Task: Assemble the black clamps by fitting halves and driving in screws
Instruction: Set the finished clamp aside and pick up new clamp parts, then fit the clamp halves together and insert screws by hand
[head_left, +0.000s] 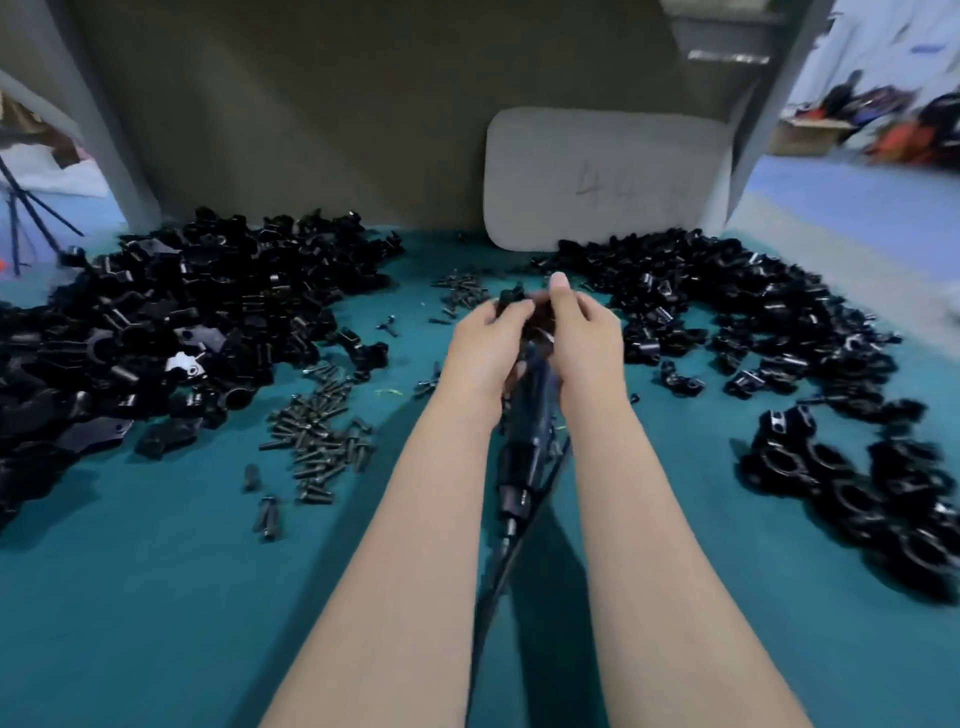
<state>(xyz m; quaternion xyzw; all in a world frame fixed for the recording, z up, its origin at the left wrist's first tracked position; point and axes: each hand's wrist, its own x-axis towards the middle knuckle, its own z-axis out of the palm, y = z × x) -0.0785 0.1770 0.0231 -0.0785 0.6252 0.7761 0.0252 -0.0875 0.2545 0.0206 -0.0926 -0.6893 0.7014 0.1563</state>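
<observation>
Worktop (156, 597): a teal surface that fills the lower part of the view and carries everything.
Left pile (171, 322): a big heap of loose black clamp parts on the left side of the worktop, reaching to the back wall.
Right pile (727, 322): a second heap of black parts on the right side, well apart from the left pile.
Grey board (597, 176): it stands at the back against the wall, with pale handwritten digits on it. Its lower edge is just behind the right pile.
Ring-shaped clamps (857, 493): a group of closed black rings at the near right, lying close together.
Left hand (483, 348): in the middle of the view, its grip curled round the black clamp (524, 306) from the left.
Right hand (587, 338): just beside the left hand, its grip pinching the same black clamp from the right, the thumb straight and pointing up.
Screwdriver (522, 452): a dark power tool between the two forearms. Its top end goes in between the palms, and I cannot tell which hand carries it.
Cable (498, 587): it runs from the lower end of the screwdriver towards the bottom edge.
Screws (322, 436): a loose heap of dark screws left of the left forearm, near the left pile.
Far screws (462, 291): a smaller group behind the hands.
Black clamp: above the centre of the worktop, between both hands and mostly hidden by the fingers.
</observation>
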